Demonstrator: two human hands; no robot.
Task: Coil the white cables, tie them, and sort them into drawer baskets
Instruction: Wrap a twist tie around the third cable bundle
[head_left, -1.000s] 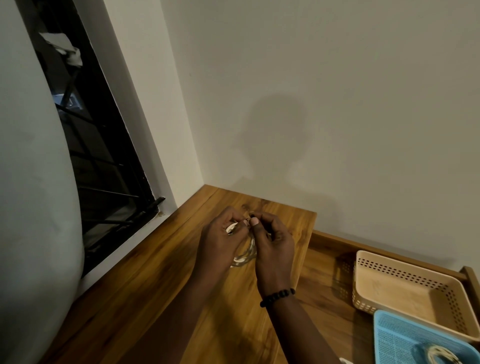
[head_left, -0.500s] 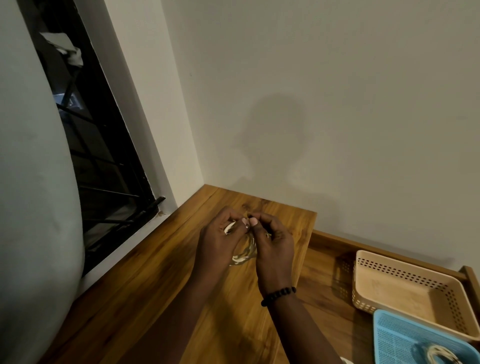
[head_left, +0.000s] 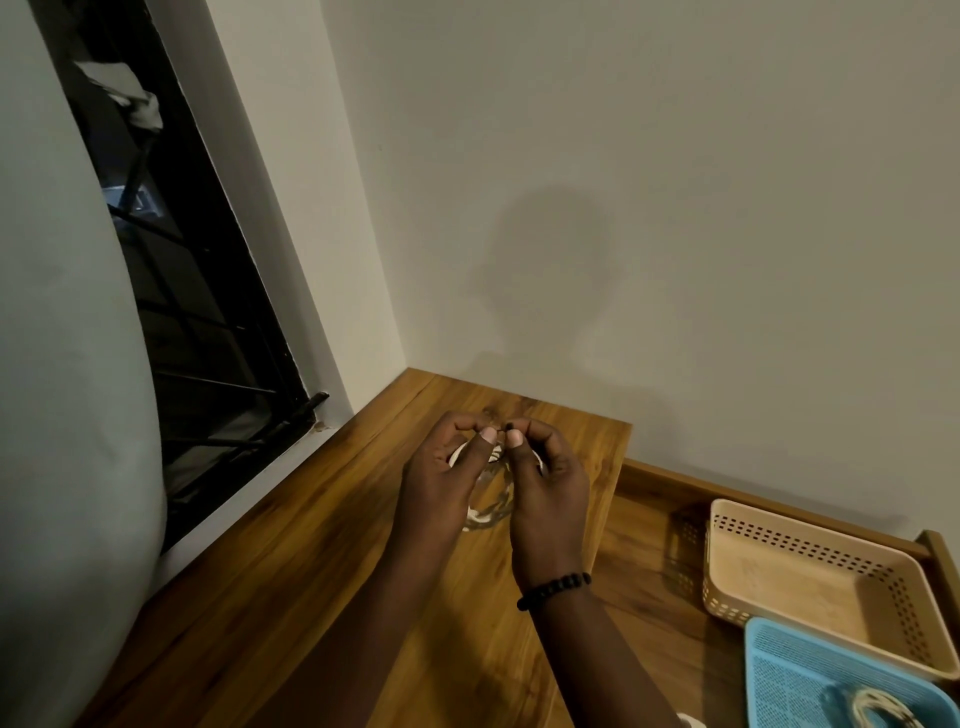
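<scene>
**A:** What does the head camera show?

**B:** Two bare hands meet above a wooden desktop (head_left: 291, 561) set into a room corner. The left hand (head_left: 436, 478) and the right hand (head_left: 545, 483) face each other, thumbs nearly touching at the top. Between them hangs a coiled white cable (head_left: 485, 512), its loops showing in the gap between the palms.

**A:** How are the fingers set?

**B:** Both hands have curled fingers. Each thumb and forefinger is pinched narrowly on a thin dark tie (head_left: 506, 427) at the top of the coil. The other fingers wrap round the coil's sides. A black bead bracelet (head_left: 553, 590) circles the right wrist.

**A:** And around them?

**B:** To the right, lower than the desktop, an open wooden drawer (head_left: 649, 525) holds a beige perforated basket (head_left: 810, 535). Just in front of it sits a blue mesh basket (head_left: 795, 675), with another coiled cable (head_left: 878, 709) lying inside at the bottom edge of the picture. On the left is a dark barred window (head_left: 208, 322), partly covered by a pale curtain (head_left: 57, 415).
</scene>
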